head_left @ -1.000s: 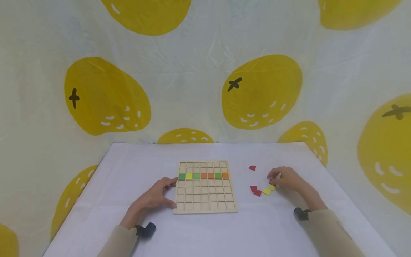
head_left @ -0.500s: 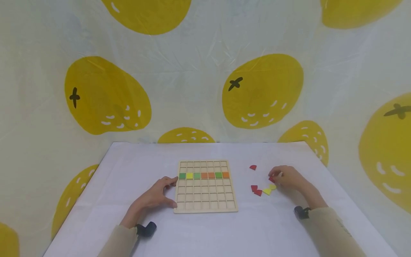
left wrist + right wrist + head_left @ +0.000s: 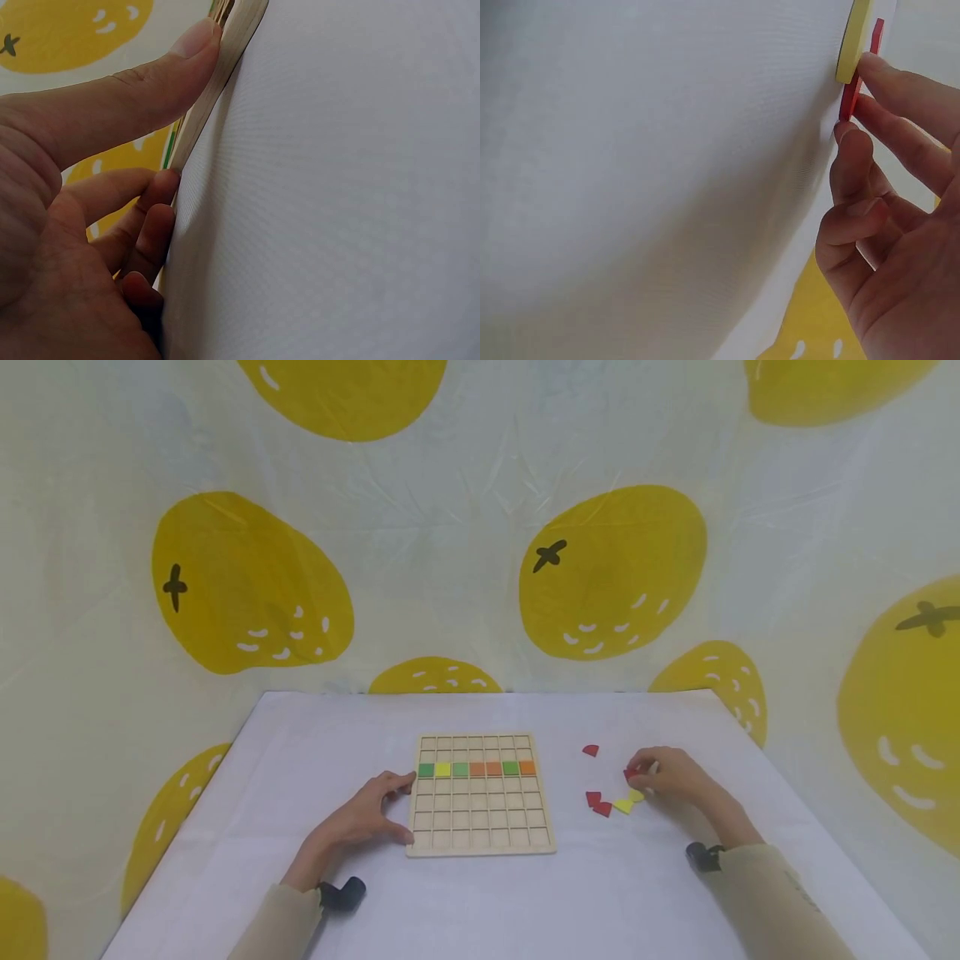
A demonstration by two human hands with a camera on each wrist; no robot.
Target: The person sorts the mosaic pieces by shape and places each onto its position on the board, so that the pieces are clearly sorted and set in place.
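In the head view, a square wooden grid board (image 3: 470, 810) lies mid-table with green, yellow and orange tiles (image 3: 477, 769) filling one row. My left hand (image 3: 367, 810) touches the board's left edge, thumb (image 3: 196, 41) near the front corner and fingertips farther back. To the right, my right hand (image 3: 671, 774) pinches a red fan-shaped piece (image 3: 629, 774) at the tabletop, thumb and fingertips on it. In the right wrist view, a yellow piece (image 3: 853, 45) stands beside the red piece (image 3: 850, 99). Part of the held piece is hidden by fingers.
Two red pieces (image 3: 602, 809) and yellow pieces (image 3: 622, 806) lie between the board and the right hand. Another red piece (image 3: 591, 750) sits farther back. A fruit-patterned curtain (image 3: 450, 568) hangs behind the white table (image 3: 480, 910).
My right fingers have shifted slightly away from me and to the left, drawing the red piece off from the yellow ones. The left hand and board stay in place.
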